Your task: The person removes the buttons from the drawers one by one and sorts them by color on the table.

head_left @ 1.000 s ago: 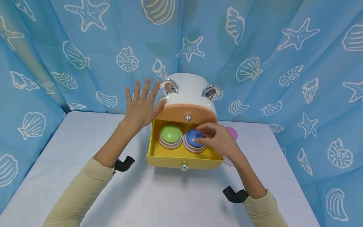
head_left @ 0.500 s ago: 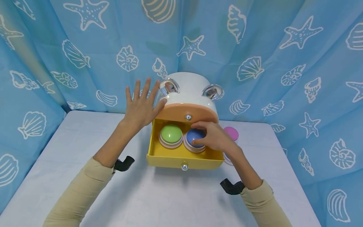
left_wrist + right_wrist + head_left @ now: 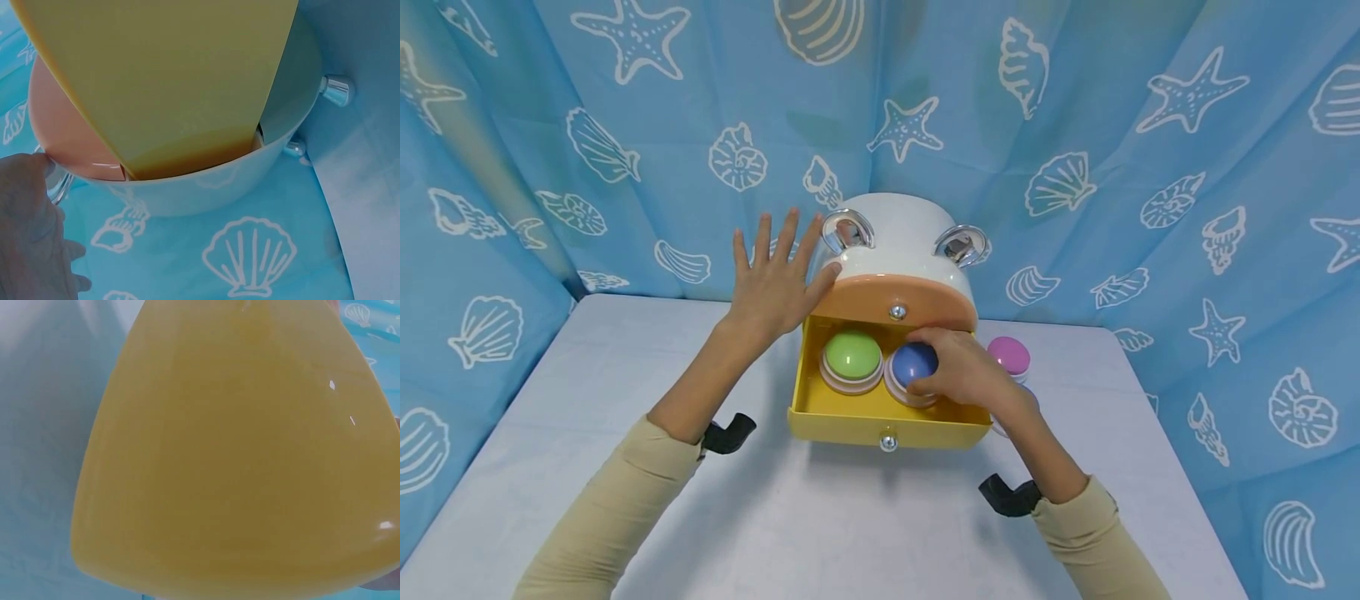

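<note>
A small cabinet with a white top (image 3: 898, 225) and silver ear-shaped loops stands on the table. Its yellow drawer (image 3: 850, 427) is pulled out, holding a green domed push button (image 3: 853, 355) and a blue domed push button (image 3: 914, 365). My right hand (image 3: 966, 367) grips the blue button, thumb at the front and fingers behind. My left hand (image 3: 771, 287) is spread flat, its thumb against the cabinet's left side; in the left wrist view the thumb reaches the orange drawer (image 3: 69, 134). The yellow drawer front (image 3: 237, 456) hides the right fingers from the right wrist view.
Right of the cabinet a pink domed button (image 3: 1009, 354) sits on the white table (image 3: 850, 533). Another button is mostly hidden under my right wrist. A closed orange drawer (image 3: 865, 300) lies above the yellow one. A blue shell-print curtain (image 3: 700, 125) hangs close behind.
My right hand has moved a little left and closed its thumb and fingers round the blue button. My left hand has stayed in place.
</note>
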`<action>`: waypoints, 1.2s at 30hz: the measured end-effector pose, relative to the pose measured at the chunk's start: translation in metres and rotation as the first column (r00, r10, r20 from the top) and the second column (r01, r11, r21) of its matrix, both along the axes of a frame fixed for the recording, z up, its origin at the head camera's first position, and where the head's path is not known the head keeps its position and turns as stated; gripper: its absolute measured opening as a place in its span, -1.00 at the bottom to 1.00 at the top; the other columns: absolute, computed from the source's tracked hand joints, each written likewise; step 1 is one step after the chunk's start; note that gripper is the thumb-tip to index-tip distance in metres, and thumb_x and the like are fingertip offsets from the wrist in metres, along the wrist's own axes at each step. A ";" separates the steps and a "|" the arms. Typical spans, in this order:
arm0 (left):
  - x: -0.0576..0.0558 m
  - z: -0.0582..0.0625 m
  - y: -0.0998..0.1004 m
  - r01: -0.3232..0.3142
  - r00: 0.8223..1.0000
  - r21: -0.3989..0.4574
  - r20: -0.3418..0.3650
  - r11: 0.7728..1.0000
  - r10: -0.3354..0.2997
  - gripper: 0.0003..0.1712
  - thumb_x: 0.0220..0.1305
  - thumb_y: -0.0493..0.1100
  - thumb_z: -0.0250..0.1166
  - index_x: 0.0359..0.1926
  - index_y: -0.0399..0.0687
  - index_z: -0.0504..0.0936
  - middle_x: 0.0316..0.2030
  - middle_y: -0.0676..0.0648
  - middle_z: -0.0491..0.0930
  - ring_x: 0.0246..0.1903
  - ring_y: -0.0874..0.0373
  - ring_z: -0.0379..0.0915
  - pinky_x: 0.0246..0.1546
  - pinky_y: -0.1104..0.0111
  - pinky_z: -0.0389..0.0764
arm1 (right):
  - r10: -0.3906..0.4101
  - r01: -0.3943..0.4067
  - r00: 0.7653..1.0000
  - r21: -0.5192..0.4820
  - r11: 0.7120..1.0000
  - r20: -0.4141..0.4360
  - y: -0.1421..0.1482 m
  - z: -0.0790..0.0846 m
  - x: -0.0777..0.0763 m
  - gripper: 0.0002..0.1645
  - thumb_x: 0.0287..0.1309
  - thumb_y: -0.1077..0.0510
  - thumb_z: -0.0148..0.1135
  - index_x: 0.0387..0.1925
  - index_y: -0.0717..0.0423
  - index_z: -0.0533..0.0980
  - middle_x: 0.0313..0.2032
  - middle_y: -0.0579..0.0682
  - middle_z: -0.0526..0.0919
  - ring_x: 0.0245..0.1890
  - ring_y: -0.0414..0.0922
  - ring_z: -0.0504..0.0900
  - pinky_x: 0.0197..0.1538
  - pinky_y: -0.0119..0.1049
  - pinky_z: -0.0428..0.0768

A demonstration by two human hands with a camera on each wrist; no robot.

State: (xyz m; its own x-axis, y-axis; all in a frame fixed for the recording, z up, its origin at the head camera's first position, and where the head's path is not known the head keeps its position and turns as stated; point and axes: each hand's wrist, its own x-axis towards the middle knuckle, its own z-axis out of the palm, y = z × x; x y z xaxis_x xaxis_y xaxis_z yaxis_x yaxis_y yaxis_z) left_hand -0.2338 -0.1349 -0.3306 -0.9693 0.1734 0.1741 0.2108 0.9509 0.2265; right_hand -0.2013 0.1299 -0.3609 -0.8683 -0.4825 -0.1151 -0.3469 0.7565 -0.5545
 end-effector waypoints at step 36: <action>0.001 0.000 0.000 0.001 1.000 0.007 -0.002 1.000 0.000 -0.13 0.50 0.35 -0.22 0.61 0.13 -0.28 0.57 -0.16 -0.39 0.49 -0.21 -0.68 0.32 -0.19 -0.62 | -0.043 0.037 0.995 -0.066 0.997 -0.093 0.057 0.048 0.025 -0.09 -0.04 -0.06 0.58 0.35 0.09 0.43 0.24 0.12 0.52 0.18 0.15 0.48 0.03 0.16 0.59</action>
